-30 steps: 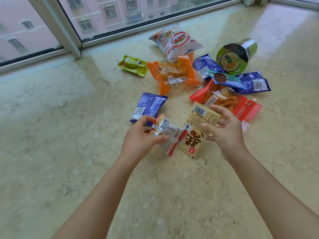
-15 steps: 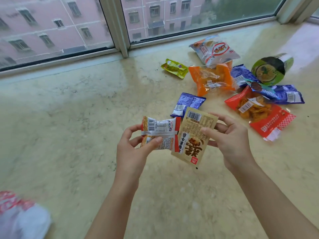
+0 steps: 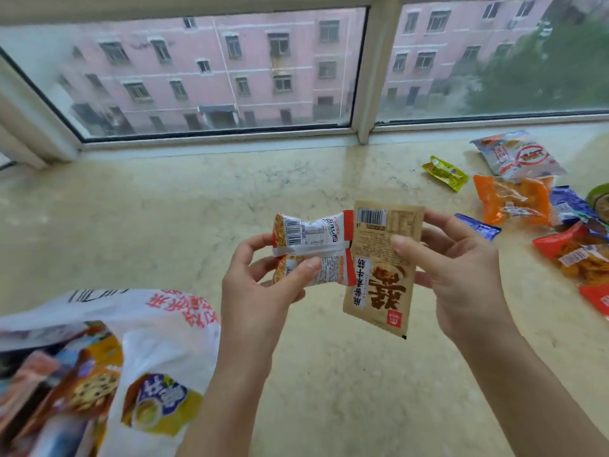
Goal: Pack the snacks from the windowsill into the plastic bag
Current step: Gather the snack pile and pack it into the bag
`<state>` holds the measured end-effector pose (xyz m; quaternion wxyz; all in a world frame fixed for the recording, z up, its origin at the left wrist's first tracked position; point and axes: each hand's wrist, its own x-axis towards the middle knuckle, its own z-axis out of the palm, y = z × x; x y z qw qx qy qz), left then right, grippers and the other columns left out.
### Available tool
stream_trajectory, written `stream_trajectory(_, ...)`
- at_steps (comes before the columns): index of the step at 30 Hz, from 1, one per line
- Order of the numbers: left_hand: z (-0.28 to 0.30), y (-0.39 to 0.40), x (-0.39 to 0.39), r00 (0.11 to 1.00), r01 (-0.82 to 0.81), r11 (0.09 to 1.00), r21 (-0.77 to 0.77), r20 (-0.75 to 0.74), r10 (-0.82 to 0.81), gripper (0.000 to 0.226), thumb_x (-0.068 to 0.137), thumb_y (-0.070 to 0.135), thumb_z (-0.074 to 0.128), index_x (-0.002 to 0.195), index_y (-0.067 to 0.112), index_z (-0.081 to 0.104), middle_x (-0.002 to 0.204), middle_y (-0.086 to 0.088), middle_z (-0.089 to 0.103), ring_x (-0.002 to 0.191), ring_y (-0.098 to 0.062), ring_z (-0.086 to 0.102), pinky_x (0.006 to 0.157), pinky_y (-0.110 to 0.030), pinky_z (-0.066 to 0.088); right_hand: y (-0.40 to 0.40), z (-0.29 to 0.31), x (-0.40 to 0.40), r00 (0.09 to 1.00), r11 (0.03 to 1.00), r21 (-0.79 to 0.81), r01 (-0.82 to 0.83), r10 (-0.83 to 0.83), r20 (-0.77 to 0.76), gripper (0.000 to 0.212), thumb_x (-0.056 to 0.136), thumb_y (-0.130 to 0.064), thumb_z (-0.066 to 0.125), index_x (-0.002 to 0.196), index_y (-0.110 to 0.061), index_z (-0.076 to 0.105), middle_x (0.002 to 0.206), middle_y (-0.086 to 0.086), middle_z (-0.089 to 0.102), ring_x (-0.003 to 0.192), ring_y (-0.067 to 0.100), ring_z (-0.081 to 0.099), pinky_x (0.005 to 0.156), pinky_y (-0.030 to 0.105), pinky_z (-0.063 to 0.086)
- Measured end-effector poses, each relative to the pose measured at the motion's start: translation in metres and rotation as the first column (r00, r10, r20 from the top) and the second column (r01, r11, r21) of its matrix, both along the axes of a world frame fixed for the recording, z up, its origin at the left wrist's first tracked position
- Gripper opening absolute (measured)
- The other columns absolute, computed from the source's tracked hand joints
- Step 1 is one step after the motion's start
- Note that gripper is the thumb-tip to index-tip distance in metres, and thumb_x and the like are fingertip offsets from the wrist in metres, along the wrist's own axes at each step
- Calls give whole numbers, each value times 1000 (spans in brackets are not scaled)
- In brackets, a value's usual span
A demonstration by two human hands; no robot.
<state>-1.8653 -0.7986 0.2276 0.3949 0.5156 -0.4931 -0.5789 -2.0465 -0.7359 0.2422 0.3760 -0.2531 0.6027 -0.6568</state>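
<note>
Currently the left hand (image 3: 260, 291) pinches a red-and-white noodle packet (image 3: 313, 249) between thumb and fingers, long axis running sideways; the right hand (image 3: 461, 275) grasps a tan pouch (image 3: 382, 265) by its upper half, long axis hanging downward; the two packets touch edge to edge above the sill; the plastic bag (image 3: 158, 328), already holding snacks, lies low and to the left, nearer the left hand, so that packet likely goes in first; more snacks (image 3: 514, 199) lie well apart at the right on the pale marble windowsill (image 3: 164, 199), beneath a window (image 3: 214, 70) facing pink buildings.
</note>
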Motion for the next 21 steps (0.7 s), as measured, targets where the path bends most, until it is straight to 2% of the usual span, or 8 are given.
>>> stream_trajectory(6,53,-5,101,998,-57,993,-106,27,61,44,68,23,84,103,34,59,91,7,74,78,-13,72,63,-25,56,-21,52,92,987,985,-76,-158,157,-14,28,77,0,67,100,-16,65,89,6,75,79,23,72,60,33,59)
stream_trajectory(9,69,-5,163,992,-109,986,-126,50,116,44,67,24,84,102,34,59,93,5,74,79,-15,73,66,-32,57,-30,67,146,970,967,-78,-243,243,-10,29,76,-1,68,102,-16,66,92,9,75,83,26,72,65,40,60)
stream_trajectory(12,74,-3,227,985,-160,980,-118,48,166,47,66,23,83,105,30,58,95,0,75,80,-20,73,69,-36,56,-38,69,204,948,945,-78,-317,317,-5,33,78,1,68,108,-13,66,93,11,74,84,28,72,65,42,60)
stream_trajectory(14,72,0,267,982,-178,979,-102,42,183,48,68,21,81,108,29,56,93,-1,75,80,-20,73,67,-33,56,-44,66,241,931,928,-78,-364,365,-1,33,80,1,67,110,-11,65,93,11,74,83,28,72,63,43,60)
stream_trajectory(17,54,-3,319,978,-202,977,-66,47,205,54,71,17,80,116,34,55,96,-3,75,82,-17,73,59,-23,54,-53,54,291,907,906,-46,-420,421,10,29,81,2,67,105,-14,67,87,8,75,78,24,72,56,35,57)
stream_trajectory(21,2,-12,368,976,-161,987,-14,146,161,59,70,25,84,118,44,55,115,-3,68,103,-22,67,67,-31,58,-66,17,340,880,879,71,-471,474,-20,27,79,1,70,98,-19,71,85,9,74,76,25,72,57,35,56)
